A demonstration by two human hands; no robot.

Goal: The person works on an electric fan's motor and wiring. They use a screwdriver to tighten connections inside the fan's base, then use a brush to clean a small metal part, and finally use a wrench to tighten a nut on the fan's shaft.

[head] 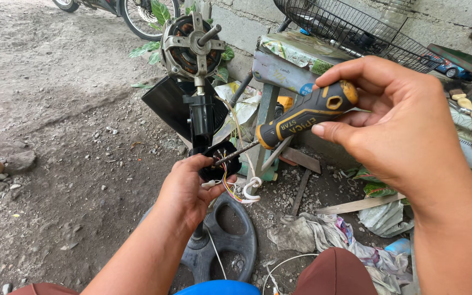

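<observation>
Right hand [405, 125]: nearest, right of frame, pinching the screwdriver [301, 114].
Left hand [189, 188]: centre, clasping the black switch housing [219, 161].
Progress: housing open, wires [230, 188] hanging out; motor [189, 46] bare, upper centre.

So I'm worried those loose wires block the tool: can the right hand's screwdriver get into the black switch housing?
Probably yes. The right hand holds the screwdriver with its tip already at the open black housing, which the left hand grips. The coloured wires hang below the tip, not across it.
</observation>
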